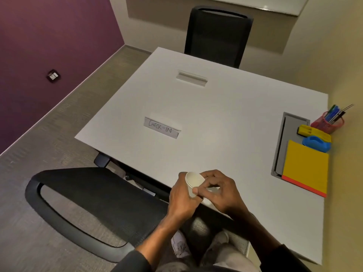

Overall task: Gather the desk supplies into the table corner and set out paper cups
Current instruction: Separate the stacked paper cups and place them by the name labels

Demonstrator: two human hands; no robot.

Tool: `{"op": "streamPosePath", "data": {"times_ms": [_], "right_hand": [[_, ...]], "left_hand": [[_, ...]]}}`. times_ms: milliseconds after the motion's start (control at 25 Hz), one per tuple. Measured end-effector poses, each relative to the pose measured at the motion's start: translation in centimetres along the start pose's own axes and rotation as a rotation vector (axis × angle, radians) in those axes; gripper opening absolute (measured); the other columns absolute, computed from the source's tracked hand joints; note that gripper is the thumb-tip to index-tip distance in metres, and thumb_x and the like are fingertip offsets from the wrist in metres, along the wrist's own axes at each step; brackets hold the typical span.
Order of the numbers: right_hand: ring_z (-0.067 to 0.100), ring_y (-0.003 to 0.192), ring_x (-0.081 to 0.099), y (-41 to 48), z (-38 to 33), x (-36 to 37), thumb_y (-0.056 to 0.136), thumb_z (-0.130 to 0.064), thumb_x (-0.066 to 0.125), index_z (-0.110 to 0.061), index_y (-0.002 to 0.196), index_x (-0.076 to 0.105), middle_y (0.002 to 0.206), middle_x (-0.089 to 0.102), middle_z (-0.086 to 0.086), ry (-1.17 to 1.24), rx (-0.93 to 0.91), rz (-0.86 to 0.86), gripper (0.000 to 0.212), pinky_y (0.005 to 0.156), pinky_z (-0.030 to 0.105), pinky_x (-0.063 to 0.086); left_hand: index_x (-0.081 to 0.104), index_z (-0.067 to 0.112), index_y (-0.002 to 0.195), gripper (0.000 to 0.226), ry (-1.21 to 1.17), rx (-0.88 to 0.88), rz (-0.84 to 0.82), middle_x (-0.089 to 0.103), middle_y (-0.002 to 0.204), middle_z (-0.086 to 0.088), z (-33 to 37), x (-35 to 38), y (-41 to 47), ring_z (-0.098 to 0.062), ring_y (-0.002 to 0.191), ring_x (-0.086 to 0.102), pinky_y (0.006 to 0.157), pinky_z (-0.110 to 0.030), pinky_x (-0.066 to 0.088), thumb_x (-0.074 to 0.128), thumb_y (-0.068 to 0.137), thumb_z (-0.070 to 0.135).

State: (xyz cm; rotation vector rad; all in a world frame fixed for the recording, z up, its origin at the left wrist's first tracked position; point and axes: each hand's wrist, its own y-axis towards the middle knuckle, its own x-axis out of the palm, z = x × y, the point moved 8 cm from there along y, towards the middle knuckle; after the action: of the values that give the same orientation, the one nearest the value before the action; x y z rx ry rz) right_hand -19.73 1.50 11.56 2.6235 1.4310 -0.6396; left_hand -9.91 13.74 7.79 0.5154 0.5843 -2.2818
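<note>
Over the table's near edge my left hand [181, 197] grips a small stack of white paper cups [193, 182], tilted with the mouth toward the camera. My right hand [220, 191] pinches the stack's rim from the right side. The desk supplies sit together at the right side of the white table [216, 118]: a red mesh pen holder [327, 122] with several pens, a yellow stapler [312, 132], a blue tape dispenser [316, 144] and a yellow pad with a red edge [306, 167].
A folded "CHECK-IN" name card [162, 128] stands mid-table, and a second card [191, 77] stands farther back. A grey cable hatch [282, 142] lies beside the supplies. One black mesh chair [84, 205] is at my left, another [216, 34] at the far side.
</note>
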Motion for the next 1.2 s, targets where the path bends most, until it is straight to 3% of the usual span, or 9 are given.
{"op": "streamPosePath", "data": {"times_ms": [160,280,400,560,720,880,1000,1080,1200], "right_hand": [[0.005,0.106,0.069,1.5,-0.7,0.4,0.076,-0.039,0.088,-0.030,0.075,0.080,0.112,0.071,-0.016,-0.012,0.040,0.041,0.013,0.087,0.028,0.057],[0.009,0.102,0.071,3.1,-0.9,-0.1,0.075,-0.033,0.090,-0.026,0.070,0.077,0.108,0.072,-0.013,0.037,0.043,0.080,0.015,0.084,0.034,0.060],[0.009,0.100,0.070,5.2,-0.8,0.2,0.071,-0.034,0.092,-0.030,0.079,0.077,0.108,0.071,-0.014,0.052,0.028,0.049,0.017,0.078,0.028,0.059],[0.013,0.097,0.070,8.1,-1.1,0.6,0.070,-0.050,0.087,-0.023,0.087,0.077,0.110,0.072,-0.011,-0.132,-0.189,-0.010,0.034,0.074,0.029,0.061],[0.017,0.094,0.073,12.0,-0.7,-0.8,0.076,-0.043,0.089,-0.015,0.079,0.076,0.105,0.074,-0.005,-0.088,-0.312,-0.007,0.031,0.070,0.038,0.062],[0.017,0.094,0.072,17.0,1.1,-4.3,0.076,-0.032,0.092,-0.019,0.103,0.074,0.110,0.073,-0.003,0.050,-0.151,0.124,0.034,0.074,0.040,0.062],[0.018,0.097,0.071,20.4,2.3,-5.8,0.077,-0.034,0.090,-0.018,0.097,0.075,0.107,0.071,-0.001,-0.060,-0.201,0.226,0.030,0.072,0.046,0.061],[0.019,0.097,0.068,22.4,3.2,-5.1,0.076,-0.038,0.089,-0.014,0.100,0.073,0.108,0.067,-0.001,-0.201,-0.300,0.217,0.038,0.067,0.044,0.060],[0.010,0.092,0.064,24.4,5.0,-3.1,0.074,-0.045,0.087,-0.016,0.125,0.061,0.121,0.061,-0.002,-0.253,-0.244,0.141,0.064,0.065,0.032,0.061]], "left_hand": [[0.040,0.042,0.115,0.054,-0.047,-0.007,0.014,0.061,0.106,0.016,-0.2,-1.3,0.9,-0.009,0.098,0.064,0.081,-0.041,0.063,0.081,0.079,0.040],[0.047,0.033,0.119,0.053,-0.077,0.023,0.047,0.064,0.106,0.014,-0.4,-2.0,1.8,-0.009,0.096,0.067,0.078,-0.045,0.063,0.080,0.078,0.032],[0.054,0.020,0.116,0.048,-0.050,0.098,0.148,0.067,0.098,0.005,-0.4,-2.3,3.1,-0.017,0.085,0.069,0.070,-0.049,0.062,0.081,0.076,0.020],[0.060,0.005,0.114,0.046,0.033,0.176,0.289,0.067,0.095,-0.007,0.4,-2.1,5.2,-0.022,0.076,0.068,0.063,-0.040,0.062,0.084,0.076,0.015],[0.058,0.018,0.118,0.057,0.018,0.007,0.252,0.067,0.102,0.003,-0.8,-1.8,7.3,-0.018,0.086,0.069,0.070,-0.038,0.064,0.088,0.071,0.030],[0.059,0.021,0.116,0.070,-0.012,-0.118,0.345,0.066,0.108,0.007,-1.8,-2.2,7.8,-0.016,0.094,0.066,0.078,-0.034,0.060,0.099,0.060,0.033],[0.058,0.021,0.118,0.073,-0.022,-0.160,0.332,0.069,0.110,0.006,-2.4,-1.7,8.5,-0.017,0.098,0.067,0.084,-0.038,0.060,0.099,0.059,0.035],[0.059,0.020,0.121,0.075,-0.011,-0.179,0.305,0.070,0.112,0.004,-2.2,-1.2,9.1,-0.017,0.101,0.067,0.087,-0.037,0.060,0.099,0.060,0.037],[0.058,0.022,0.126,0.077,-0.019,-0.194,0.275,0.069,0.116,0.007,-2.3,-0.4,9.4,-0.012,0.104,0.065,0.090,-0.030,0.059,0.098,0.063,0.038]]}}
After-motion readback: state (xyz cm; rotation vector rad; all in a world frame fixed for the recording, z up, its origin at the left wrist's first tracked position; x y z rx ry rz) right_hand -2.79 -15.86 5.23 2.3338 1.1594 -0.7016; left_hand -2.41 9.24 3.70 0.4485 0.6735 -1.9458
